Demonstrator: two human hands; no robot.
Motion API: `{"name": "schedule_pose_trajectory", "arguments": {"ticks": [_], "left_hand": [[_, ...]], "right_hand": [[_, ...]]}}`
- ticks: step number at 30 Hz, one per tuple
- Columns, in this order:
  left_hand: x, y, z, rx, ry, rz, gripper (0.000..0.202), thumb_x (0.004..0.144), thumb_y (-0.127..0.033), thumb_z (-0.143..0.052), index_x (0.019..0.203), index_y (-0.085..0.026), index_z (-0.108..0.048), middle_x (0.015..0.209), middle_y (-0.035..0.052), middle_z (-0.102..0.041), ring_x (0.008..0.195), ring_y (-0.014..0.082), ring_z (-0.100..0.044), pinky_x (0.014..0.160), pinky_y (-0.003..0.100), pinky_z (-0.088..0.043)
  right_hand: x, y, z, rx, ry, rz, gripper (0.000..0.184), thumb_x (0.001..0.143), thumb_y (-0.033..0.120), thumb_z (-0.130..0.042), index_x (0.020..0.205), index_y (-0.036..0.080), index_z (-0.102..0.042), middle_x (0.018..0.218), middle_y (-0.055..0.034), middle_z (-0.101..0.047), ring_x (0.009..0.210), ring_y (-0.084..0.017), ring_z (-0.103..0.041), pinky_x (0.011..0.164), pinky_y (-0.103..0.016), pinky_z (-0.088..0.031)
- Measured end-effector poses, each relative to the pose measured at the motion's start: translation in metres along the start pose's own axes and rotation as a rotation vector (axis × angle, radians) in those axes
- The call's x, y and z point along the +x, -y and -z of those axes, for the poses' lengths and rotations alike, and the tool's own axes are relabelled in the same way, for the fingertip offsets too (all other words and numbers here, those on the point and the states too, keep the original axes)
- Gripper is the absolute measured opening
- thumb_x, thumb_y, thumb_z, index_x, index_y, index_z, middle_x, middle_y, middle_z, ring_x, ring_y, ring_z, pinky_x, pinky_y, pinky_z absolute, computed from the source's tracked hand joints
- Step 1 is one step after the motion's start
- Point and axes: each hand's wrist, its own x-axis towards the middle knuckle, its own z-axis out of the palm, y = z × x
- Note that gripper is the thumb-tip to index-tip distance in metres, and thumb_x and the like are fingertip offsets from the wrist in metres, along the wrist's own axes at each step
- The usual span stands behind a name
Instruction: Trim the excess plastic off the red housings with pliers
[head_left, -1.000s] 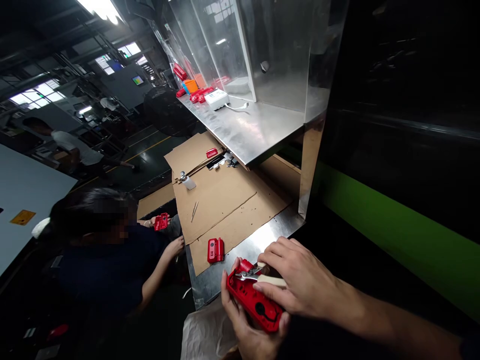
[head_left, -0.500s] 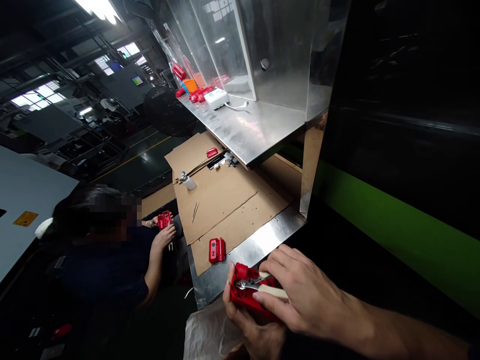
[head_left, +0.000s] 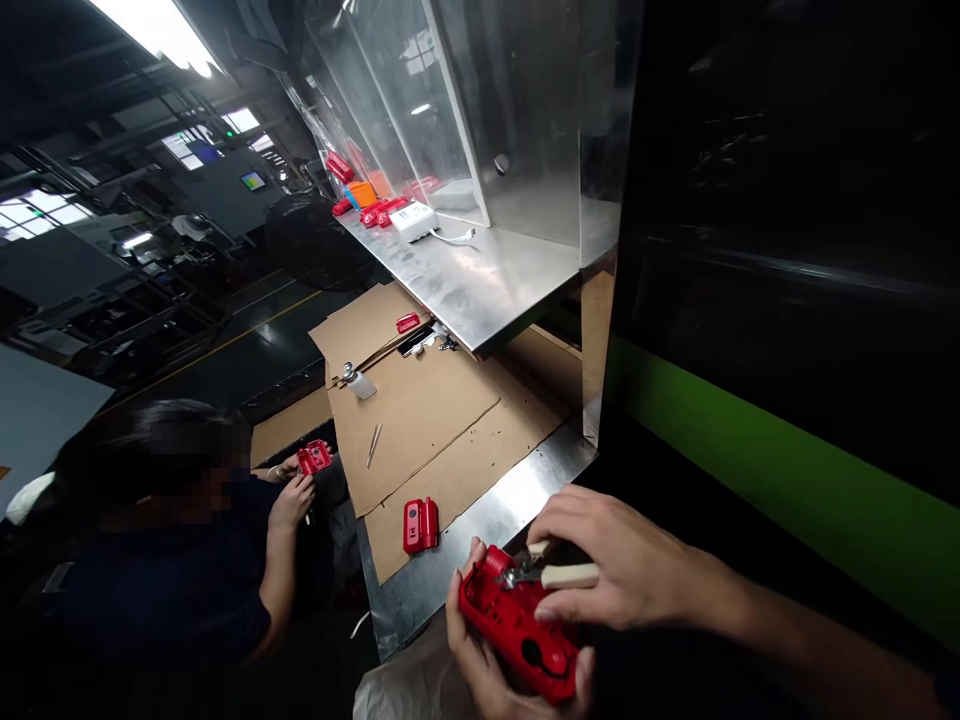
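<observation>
My left hand (head_left: pixel 487 672) cups a red plastic housing (head_left: pixel 517 630) from below, near the front corner of the steel table (head_left: pixel 480 535). Above it my right hand (head_left: pixel 622 565) grips small cutters with cream handles (head_left: pixel 559 575), whose metal jaws touch the housing's upper end. Another red housing (head_left: pixel 420 525) lies flat on the cardboard sheet (head_left: pixel 435 430) just beyond, untouched.
A seated co-worker at lower left holds a red part (head_left: pixel 313 457) in both hands. On the cardboard lie tweezers (head_left: pixel 373 444), a small bottle (head_left: pixel 358 381) and a red piece (head_left: pixel 407 322). A steel shelf (head_left: pixel 480 280) above carries a white box (head_left: pixel 414 219) and red parts. A white bag (head_left: pixel 405 685) hangs below my hands.
The camera has shifted, so the scene sits lower and further left. The red housing has tilted back flatter in my left hand. The cutters stay at its upper end.
</observation>
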Motion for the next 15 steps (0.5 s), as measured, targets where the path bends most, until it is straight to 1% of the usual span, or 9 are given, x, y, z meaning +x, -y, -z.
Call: {"name": "schedule_pose_trajectory", "arguments": {"ticks": [1, 2, 4, 5, 7, 9, 10, 12, 15], "left_hand": [[0.001, -0.006, 0.001, -0.027, 0.013, 0.083, 0.107, 0.073, -0.053, -0.082, 0.157, -0.018, -0.025, 0.148, 0.0224, -0.047, 0.136, 0.0363, -0.053, 0.110, 0.041, -0.051], [0.002, -0.012, 0.003, -0.055, 0.026, 0.170, 0.118, 0.067, -0.063, -0.083, 0.157, -0.018, -0.023, 0.146, 0.0229, -0.047, 0.135, 0.0399, -0.053, 0.108, 0.044, -0.053], [0.003, -0.018, 0.006, -0.105, 0.024, 0.376, 0.127, 0.056, -0.074, -0.084, 0.155, -0.018, -0.026, 0.144, 0.0228, -0.048, 0.140, 0.0453, -0.045, 0.107, 0.048, -0.053], [0.003, -0.018, 0.008, -0.125, 0.003, 0.476, 0.121, 0.058, -0.074, -0.083, 0.151, -0.018, -0.030, 0.144, 0.0223, -0.048, 0.143, 0.0458, -0.041, 0.109, 0.049, -0.052], [0.000, -0.011, 0.014, -0.147, -0.040, 0.581, 0.090, 0.073, -0.067, -0.076, 0.141, -0.018, -0.043, 0.143, 0.0213, -0.052, 0.143, 0.0430, -0.042, 0.115, 0.052, -0.046], [-0.007, 0.002, 0.020, -0.162, -0.017, 0.560, 0.060, 0.088, -0.054, -0.067, 0.134, -0.018, -0.053, 0.142, 0.0192, -0.056, 0.135, 0.0374, -0.053, 0.118, 0.050, -0.042], [-0.011, 0.008, 0.023, -0.163, 0.026, 0.513, 0.055, 0.092, -0.051, -0.064, 0.134, -0.018, -0.055, 0.140, 0.0188, -0.058, 0.132, 0.0354, -0.057, 0.117, 0.048, -0.043], [-0.019, 0.017, 0.028, -0.134, 0.124, 0.438, 0.052, 0.096, -0.050, -0.059, 0.137, -0.016, -0.055, 0.138, 0.0187, -0.061, 0.128, 0.0325, -0.061, 0.111, 0.043, -0.050], [-0.026, 0.019, 0.033, -0.052, 0.214, 0.421, 0.053, 0.101, -0.051, -0.051, 0.141, -0.016, -0.054, 0.138, 0.0175, -0.063, 0.126, 0.0275, -0.064, 0.105, 0.033, -0.054]], "right_hand": [[0.001, -0.001, 0.002, 0.043, -0.028, -0.008, 0.047, 0.077, 0.056, -0.083, 0.104, 0.020, -0.068, 0.102, -0.0034, -0.067, 0.094, -0.021, -0.060, 0.083, -0.033, -0.048], [0.002, -0.002, 0.002, 0.096, -0.061, -0.011, 0.048, 0.077, 0.055, -0.084, 0.104, 0.019, -0.067, 0.104, -0.0043, -0.067, 0.094, -0.021, -0.061, 0.083, -0.033, -0.049], [0.004, 0.000, 0.000, 0.215, -0.113, 0.008, 0.042, 0.080, 0.051, -0.081, 0.101, 0.018, -0.065, 0.103, -0.0054, -0.066, 0.091, -0.020, -0.061, 0.082, -0.032, -0.051], [0.005, 0.001, -0.003, 0.275, -0.133, 0.019, 0.038, 0.082, 0.048, -0.079, 0.100, 0.018, -0.064, 0.100, -0.0053, -0.066, 0.088, -0.019, -0.062, 0.079, -0.031, -0.052], [0.005, 0.004, -0.008, 0.371, -0.146, 0.041, 0.031, 0.084, 0.042, -0.076, 0.096, 0.018, -0.062, 0.094, -0.0041, -0.065, 0.079, -0.017, -0.062, 0.071, -0.028, -0.052], [0.004, 0.006, -0.012, 0.405, -0.132, 0.074, 0.024, 0.083, 0.035, -0.074, 0.094, 0.018, -0.061, 0.090, -0.0029, -0.065, 0.075, -0.015, -0.061, 0.067, -0.026, -0.051], [0.003, 0.006, -0.014, 0.394, -0.126, 0.095, 0.020, 0.083, 0.030, -0.073, 0.094, 0.018, -0.061, 0.089, -0.0026, -0.066, 0.074, -0.014, -0.061, 0.066, -0.025, -0.050], [0.000, 0.005, -0.015, 0.338, -0.116, 0.135, 0.014, 0.081, 0.021, -0.069, 0.093, 0.018, -0.062, 0.088, -0.0024, -0.067, 0.075, -0.014, -0.061, 0.067, -0.024, -0.048], [-0.006, 0.001, -0.017, 0.275, -0.117, 0.158, 0.016, 0.079, 0.013, -0.064, 0.094, 0.017, -0.063, 0.088, -0.0027, -0.067, 0.077, -0.014, -0.061, 0.068, -0.024, -0.048]]}}
